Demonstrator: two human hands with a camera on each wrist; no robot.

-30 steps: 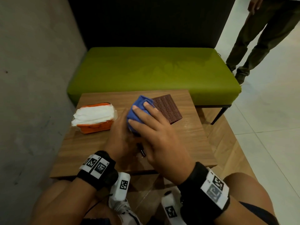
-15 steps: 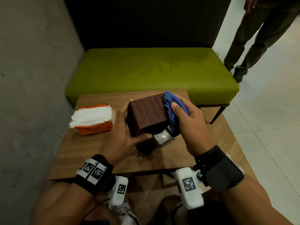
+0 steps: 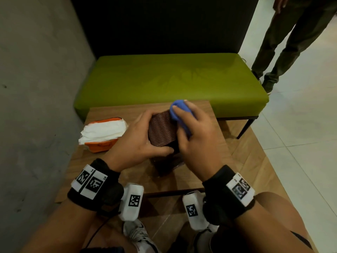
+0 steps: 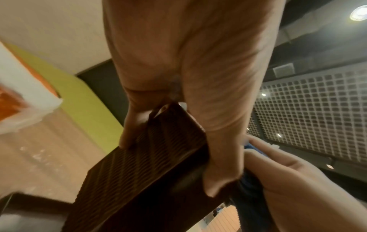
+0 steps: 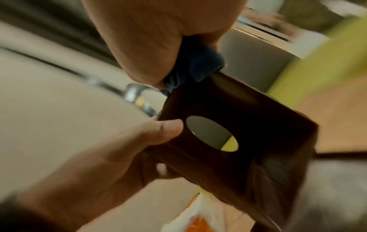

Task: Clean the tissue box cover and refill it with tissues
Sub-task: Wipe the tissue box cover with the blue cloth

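A wooden tabletop [image 3: 209,136] stands before a green bench [image 3: 171,79]. A tissue pack [image 3: 103,133], orange and white, lies at its left side.

We see tissue box cover [image 3: 162,131] dark brown, ribbed woven pattern. Cloth [image 3: 179,111] blue. Tissue pack [image 3: 103,134] orange wrapper, white tissues. Table [image 3: 200,172] brown wood grain. Bench [image 3: 171,79] lime green. Wristbands [image 3: 94,187] black with white squares of black-and-white code. Wall [image 3: 36,88] perhaps grey concrete, dim.
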